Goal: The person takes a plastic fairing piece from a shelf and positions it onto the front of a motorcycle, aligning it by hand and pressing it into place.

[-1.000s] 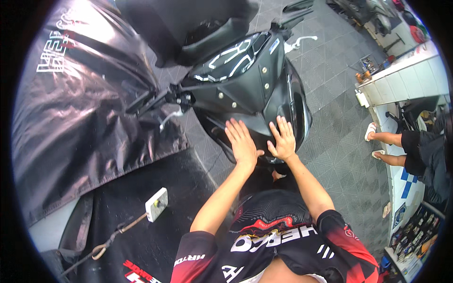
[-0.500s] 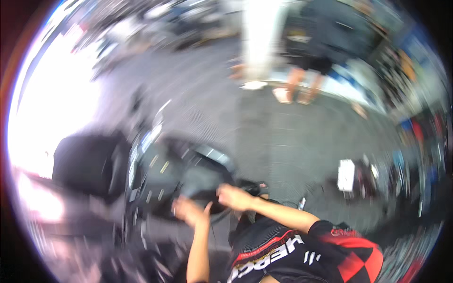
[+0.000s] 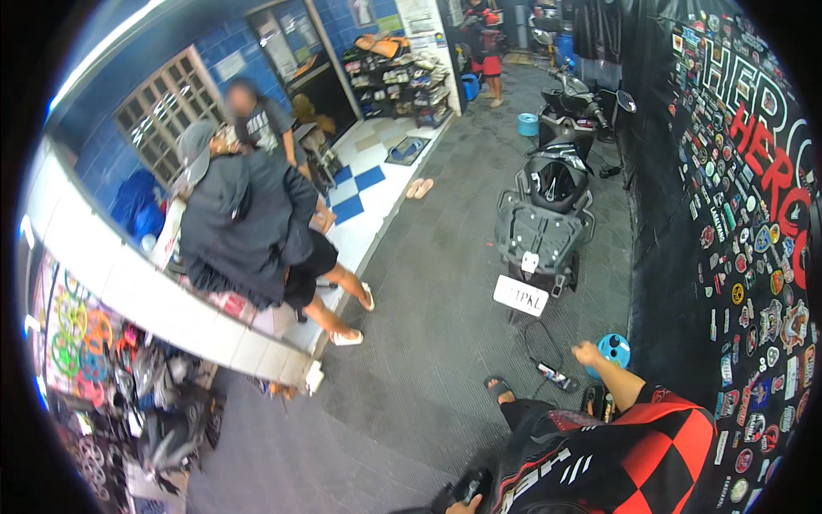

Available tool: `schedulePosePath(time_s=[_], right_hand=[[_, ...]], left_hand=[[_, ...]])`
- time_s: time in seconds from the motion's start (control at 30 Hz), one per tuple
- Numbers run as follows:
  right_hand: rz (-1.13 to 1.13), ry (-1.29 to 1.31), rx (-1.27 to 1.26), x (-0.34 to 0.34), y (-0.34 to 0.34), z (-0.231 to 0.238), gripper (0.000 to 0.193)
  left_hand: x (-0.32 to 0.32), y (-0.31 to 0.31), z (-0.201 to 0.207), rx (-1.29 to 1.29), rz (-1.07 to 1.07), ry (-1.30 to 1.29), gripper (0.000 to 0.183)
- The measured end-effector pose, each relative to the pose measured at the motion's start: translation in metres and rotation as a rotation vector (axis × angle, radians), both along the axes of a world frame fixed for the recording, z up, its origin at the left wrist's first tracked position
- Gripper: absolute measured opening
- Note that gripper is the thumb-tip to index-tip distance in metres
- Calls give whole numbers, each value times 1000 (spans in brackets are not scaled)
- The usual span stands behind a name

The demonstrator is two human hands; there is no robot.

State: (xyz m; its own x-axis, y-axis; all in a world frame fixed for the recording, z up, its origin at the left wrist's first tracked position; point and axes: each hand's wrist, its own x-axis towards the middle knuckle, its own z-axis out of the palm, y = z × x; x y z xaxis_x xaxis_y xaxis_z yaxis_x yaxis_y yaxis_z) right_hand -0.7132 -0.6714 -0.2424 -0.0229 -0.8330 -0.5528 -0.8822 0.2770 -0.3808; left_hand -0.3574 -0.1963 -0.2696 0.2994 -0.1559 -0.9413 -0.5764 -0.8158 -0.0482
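My right hand [image 3: 586, 352] is held out with its fingers curled, and nothing shows in it. Beside it, partly behind my forearm, is a round blue stool [image 3: 614, 346] with dark holes in its top. My left hand [image 3: 465, 506] is mostly cut off by the lower edge, next to a black part [image 3: 473, 485] whose kind I cannot make out. Its fingers are largely hidden. Ahead stands a black scooter [image 3: 548, 227] with a rear rack and a white plate. A thin dark cable [image 3: 532, 347] loops on the floor behind it.
A dark, red-marked object [image 3: 558, 377] lies by the cable. A sticker-covered black wall [image 3: 745, 248] runs along the right. At left, a person in a dark jacket [image 3: 244, 218] stands by a white tiled ledge [image 3: 248, 344]; another person is behind. Slippers [image 3: 419, 188] lie farther off.
The view has swung right, away from the dark, glossy vehicle part where both hands were close together. Now the hands are apart, the right one near the blue stool.
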Motion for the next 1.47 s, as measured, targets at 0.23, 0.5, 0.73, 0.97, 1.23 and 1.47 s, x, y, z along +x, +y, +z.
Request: schedulePosePath(time_s=[0.23, 0.5, 0.73, 0.97, 1.23, 1.47], right_hand=[[255, -133, 895, 55, -54, 23, 69], [544, -229, 774, 142, -211, 138, 75], [646, -134, 602, 239, -257, 165, 74], [259, -648, 274, 330, -400, 179, 72], [-419, -1493, -87, 362, -579, 185, 50], [-88, -1897, -489, 369, -846, 311, 74]], left_hand=[[104, -345, 202, -827, 197, 23, 69], [175, -407, 46, -878, 149, 169, 61], [285, -490, 42, -333, -166, 49, 64], [406, -695, 55, -246, -728, 28, 67], [300, -1089, 300, -1065, -285, 751, 81], [322, -1322, 378, -1635, 165, 1410, 103]])
